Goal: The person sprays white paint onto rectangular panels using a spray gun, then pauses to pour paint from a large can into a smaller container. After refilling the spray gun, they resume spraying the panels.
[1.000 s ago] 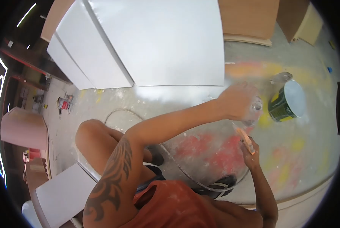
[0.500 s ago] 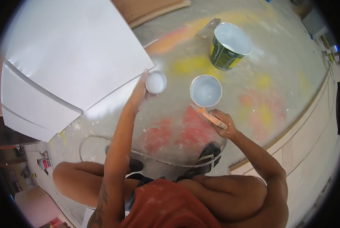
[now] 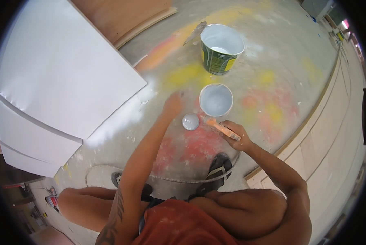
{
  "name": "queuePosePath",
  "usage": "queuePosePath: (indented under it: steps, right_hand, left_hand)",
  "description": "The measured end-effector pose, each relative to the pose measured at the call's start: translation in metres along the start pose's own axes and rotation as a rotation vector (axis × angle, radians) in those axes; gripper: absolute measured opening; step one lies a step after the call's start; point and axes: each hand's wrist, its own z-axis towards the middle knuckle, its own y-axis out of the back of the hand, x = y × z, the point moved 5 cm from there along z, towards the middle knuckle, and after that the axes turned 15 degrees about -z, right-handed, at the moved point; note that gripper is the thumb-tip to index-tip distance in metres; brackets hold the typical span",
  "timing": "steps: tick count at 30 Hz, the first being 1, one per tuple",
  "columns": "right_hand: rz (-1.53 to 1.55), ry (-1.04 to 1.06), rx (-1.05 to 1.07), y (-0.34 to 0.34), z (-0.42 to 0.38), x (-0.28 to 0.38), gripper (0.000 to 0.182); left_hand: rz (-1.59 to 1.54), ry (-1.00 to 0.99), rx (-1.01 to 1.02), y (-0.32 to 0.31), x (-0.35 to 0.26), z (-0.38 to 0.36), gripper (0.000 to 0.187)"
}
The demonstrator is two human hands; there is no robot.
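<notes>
My right hand (image 3: 234,136) is wrapped round the orange handle (image 3: 221,129) of a spray gun, whose round open cup (image 3: 216,100) has pale paint inside. My left hand (image 3: 174,105) is blurred, just left of the cup, and its fingers are too smeared to read. A small round container (image 3: 190,121) with grey-white content or top stands on the floor between my left forearm and the orange handle. Beyond the cup stands a green and yellow bucket (image 3: 219,61), coated white inside.
White panels (image 3: 68,73) lie at the left, with a brown wooden board (image 3: 125,18) behind them. A scraper (image 3: 196,32) leans by the bucket. A hose (image 3: 179,181) curves across the floor near my feet. Pale boards (image 3: 317,155) line the right side.
The small round container has left my left hand and now sits lower, near the orange handle. My left hand has moved right and slightly down. The view has shifted.
</notes>
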Motion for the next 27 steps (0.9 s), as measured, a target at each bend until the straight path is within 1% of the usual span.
queuePosePath:
  steps: [2, 4, 6, 7, 9, 10, 12, 13, 15, 16, 18, 19, 21, 22, 25, 27]
  right_hand:
    - [0.039, -0.051, -0.036, 0.002, -0.007, -0.011, 0.028]
    - [0.073, -0.103, -0.072, 0.006, -0.014, -0.016, 0.025]
    - [0.094, -0.201, -0.129, 0.013, -0.022, -0.021, 0.031]
    - [0.088, -0.206, -0.138, 0.014, -0.028, -0.02, 0.031]
    - [0.136, -0.306, -0.173, 0.02, -0.041, -0.025, 0.027]
    - [0.132, -0.318, -0.179, 0.024, -0.043, -0.027, 0.027]
    - [0.075, -0.356, -0.148, 0.025, -0.054, -0.027, 0.026]
    - [0.079, -0.368, -0.15, 0.023, -0.06, -0.03, 0.026]
    - [0.162, -0.397, -0.167, 0.017, -0.067, -0.037, 0.027]
    - [0.163, -0.399, -0.172, 0.018, -0.069, -0.038, 0.027]
    - [0.207, -0.615, -0.01, 0.008, -0.082, -0.047, 0.026]
    - [0.209, -0.617, -0.014, 0.006, -0.085, -0.044, 0.026]
    - [0.234, -0.626, -0.095, 0.002, -0.091, -0.042, 0.024]
    - [0.23, -0.618, -0.095, 0.001, -0.09, -0.041, 0.024]
    - [0.214, -0.557, -0.11, 0.004, -0.082, -0.035, 0.024]
    - [0.207, -0.575, -0.039, 0.007, -0.071, -0.03, 0.024]
  left_hand:
    - [-0.252, -0.032, 0.041, 0.019, -0.061, 0.035, 0.069]
    - [-0.867, -0.033, 0.028, 0.013, -0.117, 0.059, 0.074]
    - [-1.078, 0.082, -0.042, 0.004, -0.158, 0.091, 0.072]
    - [-1.078, 0.076, -0.031, -0.006, -0.164, 0.117, 0.072]
    - [-1.09, -0.033, -0.207, -0.012, -0.177, 0.148, 0.056]
    - [-1.093, -0.031, -0.193, -0.017, -0.183, 0.15, 0.056]
    - [-1.146, -0.151, -0.418, -0.017, -0.182, 0.146, 0.049]
    - [-1.143, -0.143, -0.408, -0.022, -0.179, 0.146, 0.049]
    - [-1.296, -0.263, -0.425, -0.018, -0.175, 0.146, 0.047]
    - [-1.294, -0.264, -0.419, -0.012, -0.177, 0.137, 0.047]
    - [-1.105, -0.348, -0.432, 0.006, -0.187, 0.11, 0.04]
    - [-1.103, -0.348, -0.427, 0.014, -0.189, 0.102, 0.04]
    - [-1.242, -0.551, -0.346, 0.033, -0.204, 0.08, 0.036]
    - [-1.243, -0.559, -0.352, 0.042, -0.208, 0.07, 0.036]
    - [-1.215, -0.606, -0.345, 0.064, -0.221, 0.039, 0.035]
    - [-1.066, -0.663, -0.322, 0.075, -0.231, 0.021, 0.038]
